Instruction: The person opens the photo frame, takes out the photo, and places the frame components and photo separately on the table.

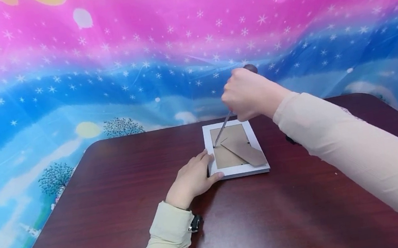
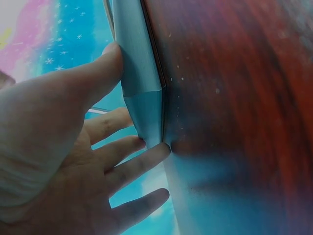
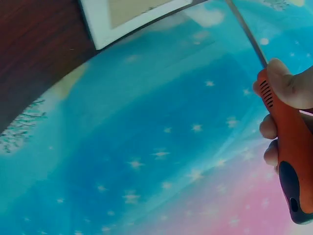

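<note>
A white picture frame [image 1: 242,169] lies back side up on the table, its brown backing board [image 1: 231,153] showing. A brown stand leg [image 1: 248,155] slants across the board, and small dark tabs sit along the board's edges. My left hand [image 1: 192,177] rests against the frame's near left corner, fingers extended along the left side and thumb at the front edge. With my right hand [image 1: 245,92] I grip a screwdriver [image 3: 288,132] by its orange handle with a dark end. Its metal shaft slants down to the tab at the board's left edge; exact tip contact is too small to tell.
The frame lies near the far edge of a dark reddish-brown table [image 1: 118,201]. Behind it hangs a pink and blue cloth [image 1: 160,62] printed with snowflakes and trees. A dark strap with a buckle [image 1: 195,223] is on the left wrist.
</note>
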Demonstrator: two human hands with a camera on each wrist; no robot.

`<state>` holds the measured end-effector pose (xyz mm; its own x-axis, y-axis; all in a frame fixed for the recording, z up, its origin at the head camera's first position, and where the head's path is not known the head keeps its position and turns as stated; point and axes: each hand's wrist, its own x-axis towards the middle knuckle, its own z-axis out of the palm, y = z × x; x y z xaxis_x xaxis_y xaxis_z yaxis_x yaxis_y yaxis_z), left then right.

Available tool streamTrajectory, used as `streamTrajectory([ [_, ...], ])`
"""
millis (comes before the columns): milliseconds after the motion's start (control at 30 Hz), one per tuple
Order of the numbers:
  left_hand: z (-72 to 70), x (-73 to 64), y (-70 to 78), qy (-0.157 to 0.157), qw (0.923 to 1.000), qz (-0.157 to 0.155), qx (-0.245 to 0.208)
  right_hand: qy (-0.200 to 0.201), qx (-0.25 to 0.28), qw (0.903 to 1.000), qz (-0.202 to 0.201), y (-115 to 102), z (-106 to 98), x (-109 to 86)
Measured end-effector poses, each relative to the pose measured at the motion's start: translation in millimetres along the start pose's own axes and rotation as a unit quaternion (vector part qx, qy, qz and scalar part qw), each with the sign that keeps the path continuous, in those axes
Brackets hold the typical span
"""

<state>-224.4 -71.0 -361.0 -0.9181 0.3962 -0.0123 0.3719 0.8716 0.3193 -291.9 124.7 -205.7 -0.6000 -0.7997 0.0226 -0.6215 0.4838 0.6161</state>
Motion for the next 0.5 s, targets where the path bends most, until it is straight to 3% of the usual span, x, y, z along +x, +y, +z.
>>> streamTrajectory([
  [133, 0.8, 0.1, -0.2, -0.003, 1.0, 0.0, 0.002, 0.018, 0.06, 0.9976, 0.028, 7, 18, -15.3],
  [267, 0.7, 0.4, -0.4, -0.006, 1.0, -0.003, -0.003, 0.012, 0.114, 0.9917, 0.058, 11, 34, -28.4],
  [500, 1.0, 0.5, -0.9, 0.001, 1.0, 0.001, -0.008, 0.02, 0.162, 0.9832, 0.082, 13, 55, -43.9],
])
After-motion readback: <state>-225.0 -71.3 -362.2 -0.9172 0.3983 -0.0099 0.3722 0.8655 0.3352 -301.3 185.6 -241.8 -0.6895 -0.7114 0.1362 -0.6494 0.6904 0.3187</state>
